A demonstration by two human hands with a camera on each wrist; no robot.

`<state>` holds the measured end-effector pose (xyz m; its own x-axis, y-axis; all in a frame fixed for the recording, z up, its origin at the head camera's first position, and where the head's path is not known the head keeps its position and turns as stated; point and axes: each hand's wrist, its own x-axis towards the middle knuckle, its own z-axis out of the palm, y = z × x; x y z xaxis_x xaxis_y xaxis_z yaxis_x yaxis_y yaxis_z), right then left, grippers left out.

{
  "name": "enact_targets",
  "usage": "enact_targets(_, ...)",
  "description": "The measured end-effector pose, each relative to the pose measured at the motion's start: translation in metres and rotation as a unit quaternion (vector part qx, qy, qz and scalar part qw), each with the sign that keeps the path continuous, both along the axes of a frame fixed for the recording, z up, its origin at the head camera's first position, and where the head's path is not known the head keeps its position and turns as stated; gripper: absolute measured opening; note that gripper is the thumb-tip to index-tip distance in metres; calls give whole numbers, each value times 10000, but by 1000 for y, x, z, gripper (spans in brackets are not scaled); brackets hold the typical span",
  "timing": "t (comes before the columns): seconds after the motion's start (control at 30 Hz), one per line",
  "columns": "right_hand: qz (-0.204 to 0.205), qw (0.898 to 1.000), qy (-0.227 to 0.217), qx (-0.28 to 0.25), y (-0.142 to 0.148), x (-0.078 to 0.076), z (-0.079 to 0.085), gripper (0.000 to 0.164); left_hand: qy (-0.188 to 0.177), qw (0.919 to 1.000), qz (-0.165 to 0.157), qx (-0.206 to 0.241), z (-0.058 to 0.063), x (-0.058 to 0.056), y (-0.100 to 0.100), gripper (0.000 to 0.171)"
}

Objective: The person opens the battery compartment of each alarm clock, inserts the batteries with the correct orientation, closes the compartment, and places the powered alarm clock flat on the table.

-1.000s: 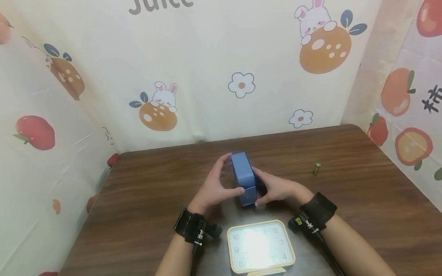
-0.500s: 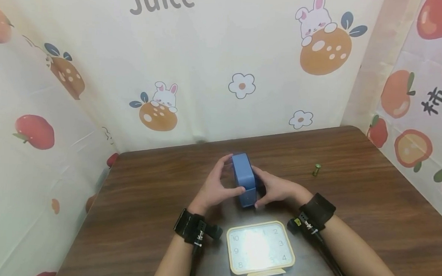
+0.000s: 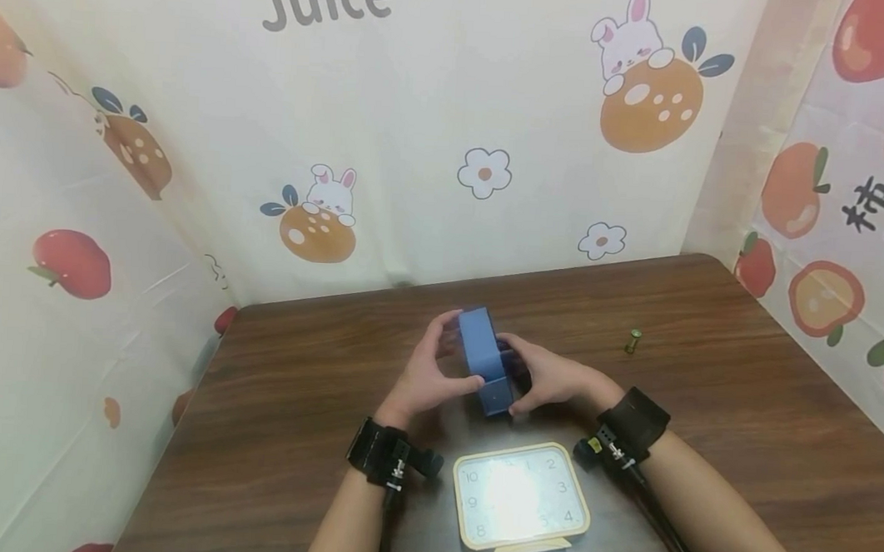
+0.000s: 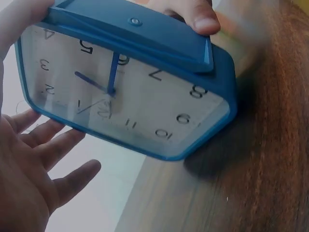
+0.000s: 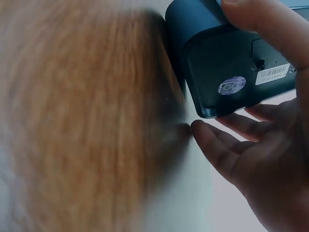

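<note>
A blue desk clock (image 3: pixel 481 345) is held on its side between both hands, over the middle of the wooden table. My left hand (image 3: pixel 423 375) grips it with the thumb on the base strip and the fingertips along the opposite edge. In the left wrist view the clock's white numbered dial (image 4: pixel 140 96) faces that palm. From the other side my right hand (image 3: pixel 549 377) grips it, thumb at the base end and fingertips (image 5: pixel 205 133) at the edge. The dark back, with a barcode label (image 5: pixel 272 74) and a round sticker (image 5: pixel 231 86), shows in the right wrist view.
Nearer the person, a cream-framed clock (image 3: pixel 520 497) lies face up, glare on its dial, between the forearms. A small green cylinder (image 3: pixel 633 341) stands to the right on the table (image 3: pixel 291 435). Fruit-printed sheets (image 3: pixel 422 83) hang around the back and sides.
The blue clock has tilted a little, its upper side leaning to the left, so more of its dark back shows. Both hands stay on it. The cream clock and green cylinder have not moved.
</note>
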<state>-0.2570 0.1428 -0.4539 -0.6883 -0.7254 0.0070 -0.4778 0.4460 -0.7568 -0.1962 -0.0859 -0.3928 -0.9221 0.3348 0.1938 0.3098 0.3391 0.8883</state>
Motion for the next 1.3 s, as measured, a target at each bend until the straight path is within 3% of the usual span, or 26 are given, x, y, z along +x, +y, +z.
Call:
enact_targets(0.33, -20, 10000, 44, -48, 5, 1, 8, 104, 76, 9998, -205, 26, -9, -10, -13, 89)
enact_targets(0.6, -165, 9981, 544, 227, 10, 2, 16, 101, 70, 9982, 12, -593, -32, -25, -24, 89)
enact_targets(0.87, -447, 9932, 841, 676, 12, 3, 20, 100, 306, 9898, 182, -1377, -39, -28, -29, 94)
enact_targets(1.13, -702, 9882, 989, 937, 11, 2, 20, 100, 118, 9851, 251, -1698, -45, -29, -30, 100)
enact_targets(1.3, -752, 9845, 1110, 1131, 8, 1, 21, 100, -108, 9769, 407, -2094, -49, -28, -29, 109)
